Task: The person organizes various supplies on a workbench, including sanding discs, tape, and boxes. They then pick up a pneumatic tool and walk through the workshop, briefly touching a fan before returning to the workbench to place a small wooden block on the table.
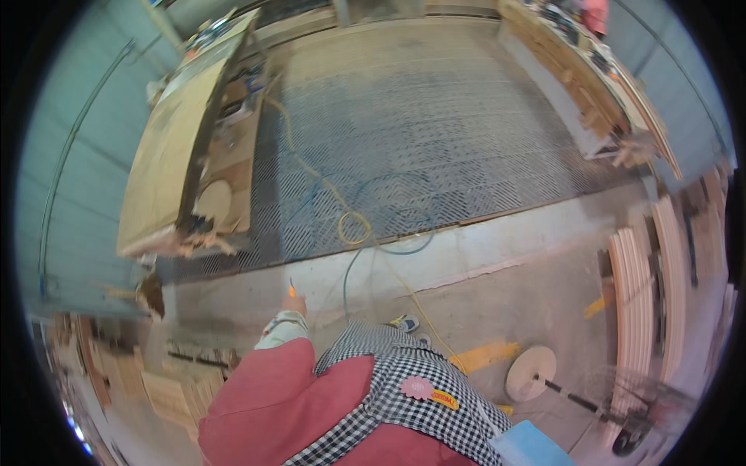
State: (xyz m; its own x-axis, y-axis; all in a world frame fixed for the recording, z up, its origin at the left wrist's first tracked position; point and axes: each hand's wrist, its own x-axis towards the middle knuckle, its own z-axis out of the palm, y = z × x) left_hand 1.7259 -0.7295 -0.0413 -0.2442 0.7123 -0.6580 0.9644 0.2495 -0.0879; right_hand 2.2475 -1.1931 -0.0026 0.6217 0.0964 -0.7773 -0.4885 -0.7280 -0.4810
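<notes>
My left hand (294, 304) reaches forward from a red sleeve with a pale patterned cuff. It is closed around a small orange-handled tool (292, 289) whose thin dark tip points away from me; its exact kind is too small to tell. Below the hand lies the bare concrete floor (256, 303). My right hand is out of view. A black-and-white checked apron (402, 373) covers my front, and a light blue face mask (530, 445) shows at the lower edge.
A wooden workbench (175, 140) stands ahead left, another bench (565, 64) ahead right. A yellow hose (317, 175) and a blue-green hose (347, 279) cross the grated floor mat (478, 145) and concrete. At right are a pedestal fan (531, 373) and stacked wooden boards (632, 303).
</notes>
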